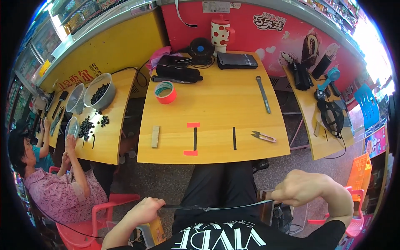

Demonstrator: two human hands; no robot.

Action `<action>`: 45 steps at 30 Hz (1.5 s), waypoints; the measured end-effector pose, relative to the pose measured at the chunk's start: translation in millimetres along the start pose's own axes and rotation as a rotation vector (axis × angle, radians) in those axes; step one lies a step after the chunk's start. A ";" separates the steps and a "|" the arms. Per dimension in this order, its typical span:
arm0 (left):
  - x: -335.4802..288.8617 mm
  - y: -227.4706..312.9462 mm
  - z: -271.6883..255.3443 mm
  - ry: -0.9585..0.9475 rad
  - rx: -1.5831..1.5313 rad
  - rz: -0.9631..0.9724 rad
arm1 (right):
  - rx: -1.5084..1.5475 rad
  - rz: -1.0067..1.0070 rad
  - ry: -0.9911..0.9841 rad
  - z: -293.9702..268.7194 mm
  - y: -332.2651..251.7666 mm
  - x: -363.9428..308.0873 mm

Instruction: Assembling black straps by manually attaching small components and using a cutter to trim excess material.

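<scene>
A long narrow black strap (196, 207) is stretched across my lap, between my two hands. My left hand (146, 209) pinches it at one side, and my right hand (298, 188) is closed on it at the other, a little higher. The strap looks dark on the left and pale and shiny towards the right. On the wooden table (208, 100) beyond lie two short black strips, one (195, 138) between pieces of red tape (193, 124) and another (234, 138) to its right. Thread snips (263, 136) rest beside that second strip.
On the table are a wooden block (155, 136), a red tape roll (166, 92), a grey ruler-like tool (263, 95), a fan (201, 50) and a spotted tumbler (219, 35). A co-worker (62, 179) sits left, by bowls (100, 91) of small black parts.
</scene>
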State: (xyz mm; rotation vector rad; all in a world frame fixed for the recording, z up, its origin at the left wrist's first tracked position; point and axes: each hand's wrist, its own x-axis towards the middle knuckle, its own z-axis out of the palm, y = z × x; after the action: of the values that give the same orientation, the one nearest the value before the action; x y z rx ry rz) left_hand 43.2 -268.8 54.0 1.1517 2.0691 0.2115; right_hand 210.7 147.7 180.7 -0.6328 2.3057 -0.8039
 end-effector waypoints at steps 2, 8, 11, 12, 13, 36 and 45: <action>-2.6 -17.6 3.8 -0.001 0.101 -0.131 | -0.303 0.145 -0.015 -18.8 -16.2 -5.0; -48.3 -84.8 15.8 -0.151 -0.221 -0.345 | -0.786 0.466 0.586 -53.7 13.1 -48.5; -15.5 -60.9 31.3 -0.084 -1.031 -0.280 | -0.838 0.488 0.863 -70.4 44.5 -21.8; 0.7 -49.4 29.9 -0.102 -1.156 -0.181 | -0.850 0.499 0.936 -76.1 64.7 -10.0; 11.8 -36.4 27.5 -0.113 -1.249 -0.141 | -0.860 0.505 1.004 -80.5 82.8 2.4; 88.4 30.2 14.8 0.080 -1.615 0.132 | -0.985 0.745 0.696 -53.0 242.0 139.8; 117.5 57.8 -0.6 0.204 -1.838 0.312 | -0.476 0.316 1.126 -7.1 126.2 126.3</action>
State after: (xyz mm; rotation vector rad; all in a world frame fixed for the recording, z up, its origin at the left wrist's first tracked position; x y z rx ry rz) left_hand 43.9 -142.5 19.5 0.1751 0.9335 1.8827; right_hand 88.3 163.0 51.5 0.1012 3.5516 -0.4866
